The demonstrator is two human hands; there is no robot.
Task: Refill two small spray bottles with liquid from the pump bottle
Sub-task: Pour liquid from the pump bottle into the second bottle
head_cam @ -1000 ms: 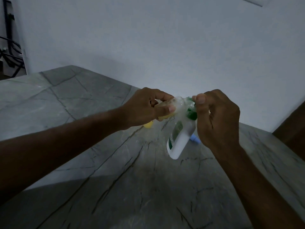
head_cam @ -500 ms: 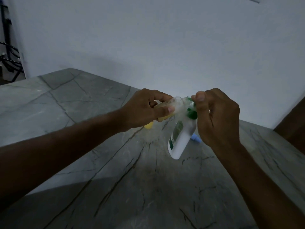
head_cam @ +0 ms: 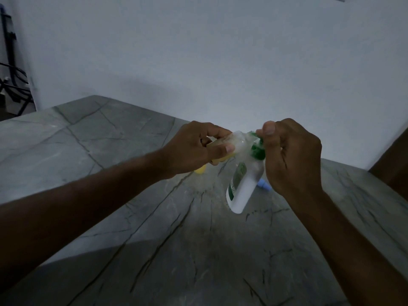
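Note:
My left hand (head_cam: 194, 146) grips a small clear spray bottle (head_cam: 234, 142) with yellowish liquid, held sideways above the grey stone table (head_cam: 110, 173). My right hand (head_cam: 291, 155) holds the white pump bottle (head_cam: 245, 186) with a green label by its green pump head (head_cam: 257, 151), thumb on top. The pump's nozzle meets the small bottle's mouth. The pump bottle hangs tilted in the air, its base pointing down towards me.
A yellow object (head_cam: 201, 170) lies on the table behind my left wrist, mostly hidden. A small blue piece (head_cam: 263, 185) lies behind the pump bottle. A white wall stands close behind the table. Dark cables and a stand (head_cam: 13, 85) are at the far left.
Both hands and both bottles keep nearly the same pose. The view has shifted slightly.

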